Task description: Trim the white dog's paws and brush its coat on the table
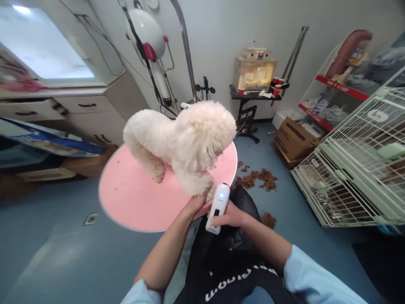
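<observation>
A smooth pink oval bench (142, 207), bearing a curly-coated white dog (202, 135), stands on a blue floor (69, 249) with brown fur clumps (265, 179) and a wire cage (351, 145) at right. The right hand (232, 214) has its fingers clasped round a glossy white clipper (219, 200) at the near edge; the left hand (198, 203) meets the dog's foreleg (198, 184), its fingers' closure indeterminable.

Your forearms (169, 245) angle inward, left hand (199, 202) partly hidden, right hand (232, 214) curled just beside it.
</observation>
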Demonstrator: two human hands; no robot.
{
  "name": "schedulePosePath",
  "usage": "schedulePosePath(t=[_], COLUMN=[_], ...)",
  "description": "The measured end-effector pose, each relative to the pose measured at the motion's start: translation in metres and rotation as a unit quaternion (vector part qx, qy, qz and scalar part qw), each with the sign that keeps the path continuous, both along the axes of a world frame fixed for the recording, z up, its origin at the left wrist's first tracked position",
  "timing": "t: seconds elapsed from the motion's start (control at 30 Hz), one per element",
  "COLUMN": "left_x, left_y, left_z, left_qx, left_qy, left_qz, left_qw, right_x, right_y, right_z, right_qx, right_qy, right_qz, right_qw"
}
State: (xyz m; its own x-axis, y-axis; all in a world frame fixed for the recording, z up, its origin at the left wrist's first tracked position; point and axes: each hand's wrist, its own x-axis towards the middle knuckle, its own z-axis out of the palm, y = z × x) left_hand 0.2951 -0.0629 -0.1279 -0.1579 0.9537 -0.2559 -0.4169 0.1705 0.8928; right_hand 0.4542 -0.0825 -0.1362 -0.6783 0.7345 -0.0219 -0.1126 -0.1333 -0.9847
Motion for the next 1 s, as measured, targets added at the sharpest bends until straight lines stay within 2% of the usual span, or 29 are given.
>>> schedulePosePath(t=[0.1, 0.17, 0.23, 0.3, 0.33, 0.43, 0.53, 0.67, 0.77, 0.83, 0.9, 1.0], left_x=[-0.005, -0.006, -0.004, 0.0, 0.002, 0.007, 0.005, -0.007, -0.008, -0.001, 0.009, 0.023], left_y=[-0.002, -0.009, -0.02, -0.028, -0.03, -0.027, -0.019, -0.01, -0.003, 0.003, 0.008, 0.011], left_z=[0.015, 0.015, 0.006, -0.007, -0.012, -0.015, 0.001, 0.021, 0.019, 0.012, 0.007, 0.007], left_qx=[-0.011, -0.021, -0.059, -0.101, -0.095, -0.076, -0.055, 0.0, 0.033, 0.048, 0.048, 0.024], left_qy=[0.081, 0.061, -0.015, -0.08, -0.097, -0.137, -0.225, -0.351, -0.372, -0.37, -0.361, -0.343], left_qz=[0.041, 0.033, -0.037, -0.125, -0.132, -0.072, -0.02, -0.023, -0.03, -0.04, -0.052, -0.066], left_qw=[0.996, 0.997, 0.997, 0.984, 0.982, 0.985, 0.973, 0.936, 0.927, 0.927, 0.93, 0.937], right_x=[-0.016, -0.022, -0.023, -0.023, -0.023, -0.023, -0.023, -0.018, -0.013, -0.009, -0.006, 0.002], right_y=[0.01, 0.015, 0.018, 0.02, 0.02, 0.012, -0.003, -0.017, -0.018, -0.019, -0.023, -0.038], right_z=[-0.004, -0.004, -0.002, -0.001, -0.001, -0.006, -0.017, -0.031, -0.038, -0.043, -0.051, -0.061], right_qx=[0.01, 0.023, 0.036, 0.043, 0.048, 0.055, 0.044, 0.018, 0.012, 0.009, -0.004, -0.039], right_qy=[0.047, 0.074, 0.091, 0.097, 0.095, 0.065, 0.032, 0.017, 0.051, 0.084, 0.1, 0.098], right_qz=[0.001, -0.023, -0.071, -0.097, -0.091, -0.048, -0.024, -0.018, -0.037, -0.07, -0.133, -0.315], right_qw=[0.999, 0.997, 0.993, 0.99, 0.99, 0.995, 0.998, 1.0, 0.998, 0.994, 0.986, 0.943])
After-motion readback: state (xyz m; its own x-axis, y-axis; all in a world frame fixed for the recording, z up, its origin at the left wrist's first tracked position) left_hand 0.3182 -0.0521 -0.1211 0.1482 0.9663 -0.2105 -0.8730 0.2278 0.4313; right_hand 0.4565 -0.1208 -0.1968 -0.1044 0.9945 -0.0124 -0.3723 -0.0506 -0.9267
